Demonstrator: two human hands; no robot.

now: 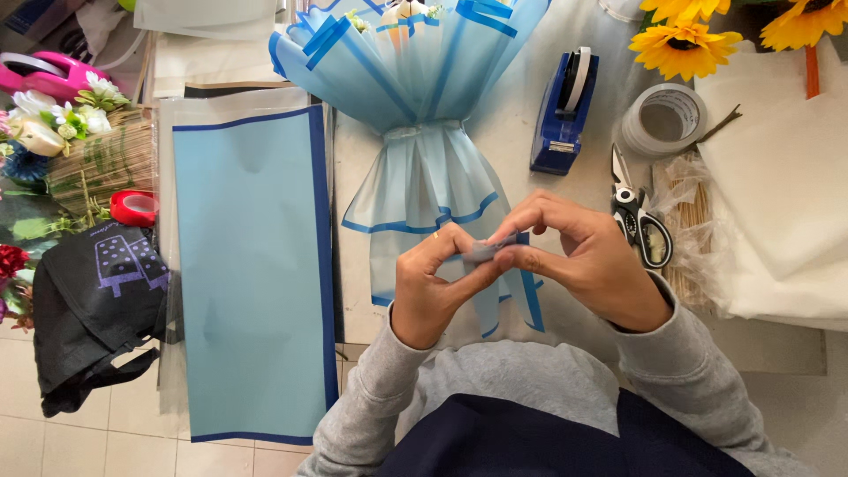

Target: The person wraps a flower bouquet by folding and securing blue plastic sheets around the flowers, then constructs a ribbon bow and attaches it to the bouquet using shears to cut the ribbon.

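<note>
My left hand [435, 287] and my right hand [583, 256] meet in front of me, fingertips pinched together on a small strip of clear tape [488, 250]. They hover over the lower end of a bouquet [415, 79] wrapped in translucent light blue paper with dark blue edges, tied at its neck and lying on the table. A loose sheet of the same blue wrapping paper [252, 274] lies flat to the left of my left hand.
A blue tape dispenser [564, 110], a roll of clear tape [664, 119] and scissors [640, 216] lie to the right. Sunflowers [685, 40] and white paper [777, 203] sit at far right. A black bag [93, 300], small flowers [53, 119] and a red tape roll [134, 208] are at left.
</note>
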